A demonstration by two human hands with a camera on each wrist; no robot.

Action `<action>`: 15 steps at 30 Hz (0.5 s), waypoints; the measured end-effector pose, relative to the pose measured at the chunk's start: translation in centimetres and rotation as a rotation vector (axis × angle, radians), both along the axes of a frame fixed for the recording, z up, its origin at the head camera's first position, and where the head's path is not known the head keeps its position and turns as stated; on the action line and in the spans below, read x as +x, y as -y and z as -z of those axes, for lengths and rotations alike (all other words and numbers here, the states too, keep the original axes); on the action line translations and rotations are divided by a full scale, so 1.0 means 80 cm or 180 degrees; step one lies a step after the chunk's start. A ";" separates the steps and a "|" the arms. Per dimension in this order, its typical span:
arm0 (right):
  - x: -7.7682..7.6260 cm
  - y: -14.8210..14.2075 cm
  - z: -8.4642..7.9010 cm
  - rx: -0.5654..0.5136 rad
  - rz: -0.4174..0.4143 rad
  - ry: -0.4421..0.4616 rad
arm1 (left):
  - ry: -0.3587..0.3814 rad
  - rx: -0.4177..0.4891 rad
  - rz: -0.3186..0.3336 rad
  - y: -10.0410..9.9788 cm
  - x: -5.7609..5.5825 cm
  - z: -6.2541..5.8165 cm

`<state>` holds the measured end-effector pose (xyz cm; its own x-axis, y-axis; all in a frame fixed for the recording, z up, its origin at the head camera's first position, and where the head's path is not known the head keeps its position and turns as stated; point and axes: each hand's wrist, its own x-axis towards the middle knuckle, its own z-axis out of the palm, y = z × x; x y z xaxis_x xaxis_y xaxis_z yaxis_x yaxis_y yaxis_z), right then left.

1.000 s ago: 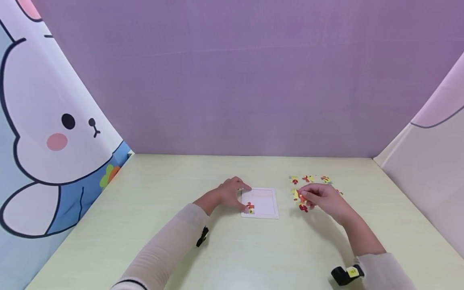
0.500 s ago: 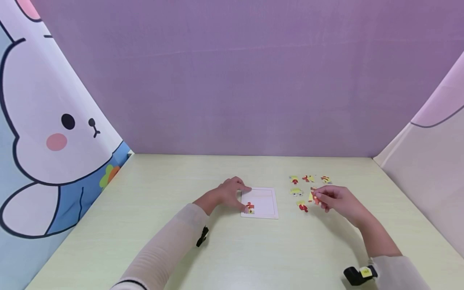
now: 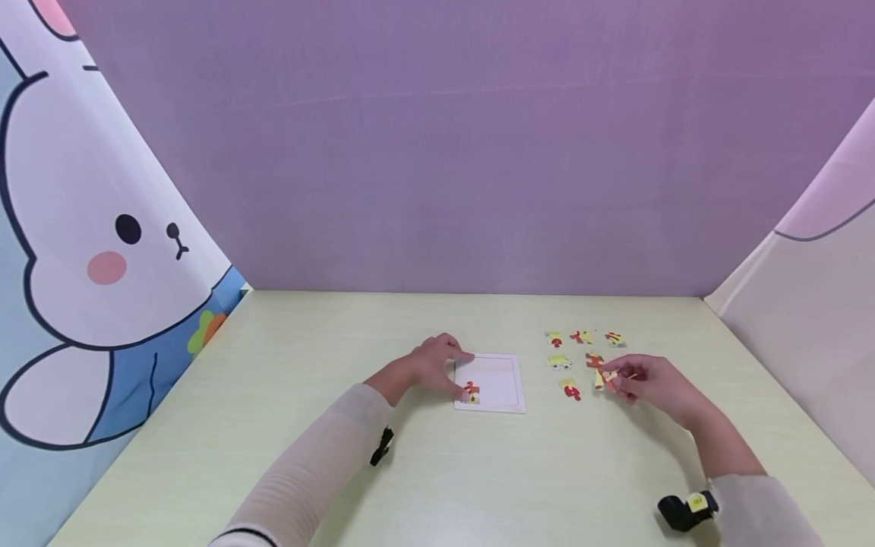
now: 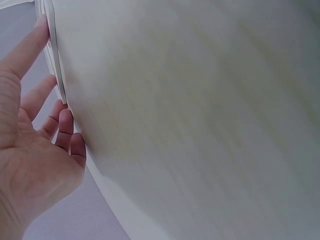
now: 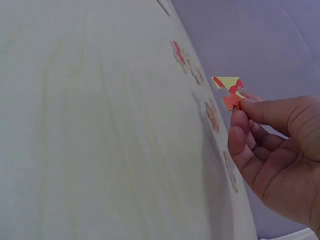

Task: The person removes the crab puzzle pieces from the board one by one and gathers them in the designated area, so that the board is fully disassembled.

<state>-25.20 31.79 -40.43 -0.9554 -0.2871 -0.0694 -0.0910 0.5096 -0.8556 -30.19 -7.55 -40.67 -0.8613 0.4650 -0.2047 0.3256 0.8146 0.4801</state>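
Note:
In the head view, a white puzzle tray point(image 3: 499, 381) lies flat on the table, with a red-and-yellow puzzle piece point(image 3: 472, 391) in its near left corner. My left hand point(image 3: 435, 367) spans the tray's left side, the thumb at that corner piece and a finger at the far edge. From the left wrist, straight fingertips show against the tray edge point(image 4: 56, 55). Between thumb and fingers, my right hand point(image 3: 654, 382) pinches a red, orange and yellow puzzle piece point(image 5: 232, 101), raised above the table.
Several loose puzzle pieces lie right of the tray, among them a red one point(image 3: 594, 359), a yellow-and-white one point(image 3: 560, 363) and a nearer red one point(image 3: 570, 390). A purple wall point(image 3: 478, 152) stands behind the table point(image 3: 437, 471).
My right hand, carrying the pinched puzzle piece, has moved right and slightly nearer, uncovering several loose pieces. The left hand and tray have stayed put.

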 end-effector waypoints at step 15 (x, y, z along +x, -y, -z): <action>-0.010 -0.003 0.013 0.0559 0.0072 -0.0054 | 0.0033 0.0000 -0.0045 0.001 0.001 0.000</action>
